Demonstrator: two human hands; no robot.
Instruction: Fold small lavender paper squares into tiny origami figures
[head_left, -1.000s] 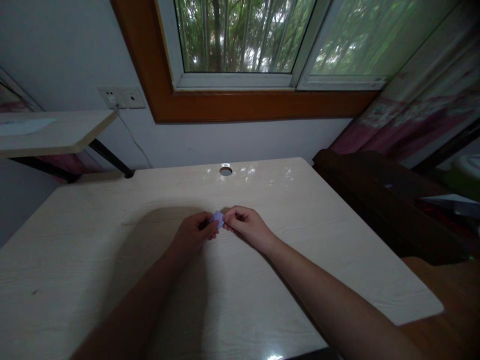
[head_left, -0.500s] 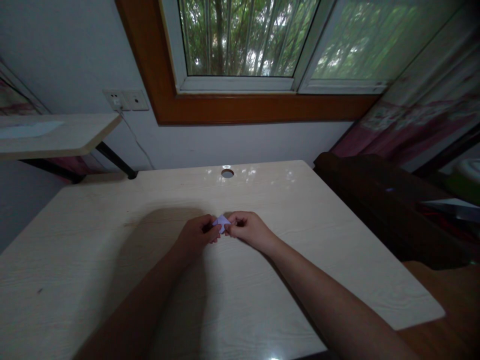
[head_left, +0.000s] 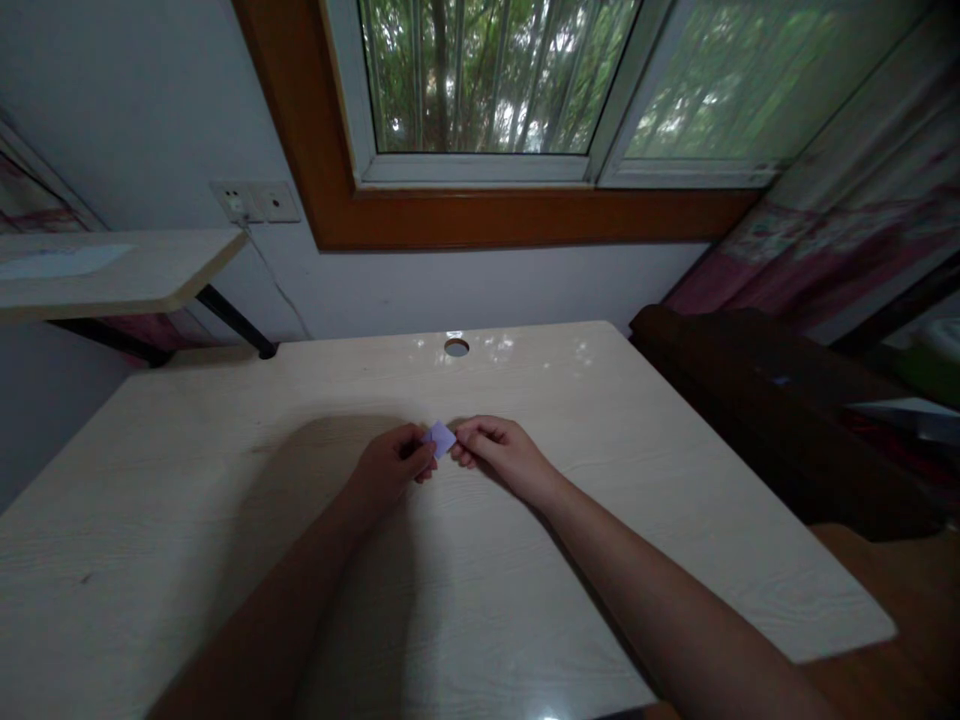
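Note:
A small pale purple piece of folded paper (head_left: 439,438) is pinched between both my hands just above the middle of the light wooden desk (head_left: 225,520). My left hand (head_left: 392,468) has its fingers curled closed on the paper's left side. My right hand (head_left: 500,456) has its fingers bent and pressed against the paper's right edge. Most of the paper is hidden by my fingers.
A round cable hole (head_left: 456,347) sits near the desk's far edge under the window (head_left: 487,90). A side shelf (head_left: 112,270) juts out at the left by a wall socket (head_left: 255,202). Dark furniture (head_left: 780,400) and a curtain (head_left: 840,220) stand at the right.
The paper has turned a little between my fingers and shows more of a flat face now. Both hands stay in the same spot on the desk.

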